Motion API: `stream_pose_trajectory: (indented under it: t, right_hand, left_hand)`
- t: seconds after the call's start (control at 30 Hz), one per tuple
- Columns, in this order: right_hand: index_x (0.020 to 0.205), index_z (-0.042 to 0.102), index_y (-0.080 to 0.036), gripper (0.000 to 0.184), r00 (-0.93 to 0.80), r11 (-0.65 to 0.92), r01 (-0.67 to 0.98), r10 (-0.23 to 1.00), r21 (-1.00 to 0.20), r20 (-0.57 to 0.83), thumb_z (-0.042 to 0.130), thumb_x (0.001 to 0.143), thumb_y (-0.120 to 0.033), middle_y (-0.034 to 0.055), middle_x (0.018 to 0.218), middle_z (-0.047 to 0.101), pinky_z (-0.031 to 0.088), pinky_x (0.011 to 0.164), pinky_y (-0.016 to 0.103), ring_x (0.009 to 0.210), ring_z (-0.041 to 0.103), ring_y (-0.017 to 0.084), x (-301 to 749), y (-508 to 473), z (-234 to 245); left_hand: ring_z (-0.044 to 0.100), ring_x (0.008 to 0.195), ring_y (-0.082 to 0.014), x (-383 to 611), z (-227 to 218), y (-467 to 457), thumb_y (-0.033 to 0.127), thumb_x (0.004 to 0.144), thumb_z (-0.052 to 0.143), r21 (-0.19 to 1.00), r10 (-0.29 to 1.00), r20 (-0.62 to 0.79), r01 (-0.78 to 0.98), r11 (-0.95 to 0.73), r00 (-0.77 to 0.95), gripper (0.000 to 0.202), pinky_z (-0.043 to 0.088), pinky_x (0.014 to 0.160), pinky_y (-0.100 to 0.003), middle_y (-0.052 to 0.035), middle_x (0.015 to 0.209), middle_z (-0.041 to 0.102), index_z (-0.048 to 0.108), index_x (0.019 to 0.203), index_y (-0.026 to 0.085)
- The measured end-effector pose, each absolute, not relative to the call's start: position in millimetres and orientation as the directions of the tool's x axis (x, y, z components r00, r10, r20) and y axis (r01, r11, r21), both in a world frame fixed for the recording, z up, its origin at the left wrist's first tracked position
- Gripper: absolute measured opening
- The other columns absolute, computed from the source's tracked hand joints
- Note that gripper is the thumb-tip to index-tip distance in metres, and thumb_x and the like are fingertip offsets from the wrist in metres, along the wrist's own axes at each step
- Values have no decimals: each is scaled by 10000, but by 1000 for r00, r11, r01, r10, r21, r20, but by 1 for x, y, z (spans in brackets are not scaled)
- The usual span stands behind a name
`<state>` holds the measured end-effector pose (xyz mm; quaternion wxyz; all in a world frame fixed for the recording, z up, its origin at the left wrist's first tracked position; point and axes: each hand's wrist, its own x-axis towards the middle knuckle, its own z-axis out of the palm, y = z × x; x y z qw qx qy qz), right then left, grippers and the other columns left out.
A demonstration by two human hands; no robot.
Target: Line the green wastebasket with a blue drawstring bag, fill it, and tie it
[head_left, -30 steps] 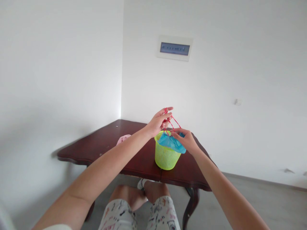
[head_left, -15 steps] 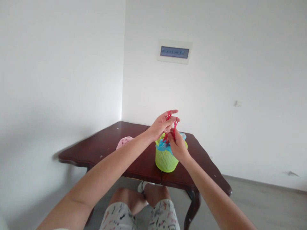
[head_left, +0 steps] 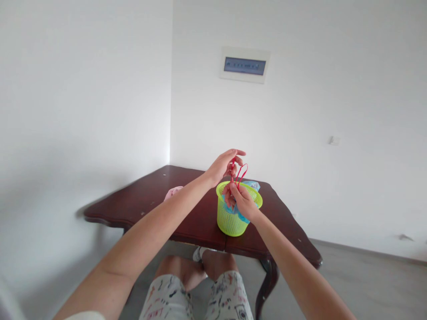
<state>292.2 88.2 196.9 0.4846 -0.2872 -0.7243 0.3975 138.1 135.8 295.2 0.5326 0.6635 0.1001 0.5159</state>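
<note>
The right hand (head_left: pixel 243 203) has dropped to the green basket (head_left: pixel 230 221), gripping red cord (head_left: pixel 241 173).

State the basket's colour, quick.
The basket is lime green, best seen in the head view.

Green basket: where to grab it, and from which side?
Take the basket's rim on the right, coming from the right and above. The left hand and right hand crowd the top around the red loops, and the blue bag covers the far edge. The flared lip should let fingers hook under; the mesh wall tapers downward.
</note>
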Motion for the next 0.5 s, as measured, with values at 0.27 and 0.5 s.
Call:
stream_pose_trajectory:
  t: [0.27, 0.5]
  right_hand:
    - [788, 503, -311, 756, 82, 593, -2, 803, -805, 591, 539, 1021, -1030, -88, 532, 377, 344, 472, 304, 462, 336, 140, 307, 106, 195]
    - [731, 481, -310, 785, 17, 596, 168, 795, -785, 607, 482, 1048, -1027, -30, 547, 458, 326, 487, 338, 501, 392, 162, 304, 107, 184]
  left_hand:
    - [827, 1115, -249, 135, 265, 154, 685, 1001, 904, 841, 854, 449, -449, -303, 264, 555, 674, 918, -366, -182, 1573, 717, 654, 1162, 216]
    - [797, 845, -247, 155, 237, 144, 743, 1078, 776, 877, 663, 453, -163, -453, 595, 565, 608, 757, -318, -93, 874, 796, 773, 969, 189]
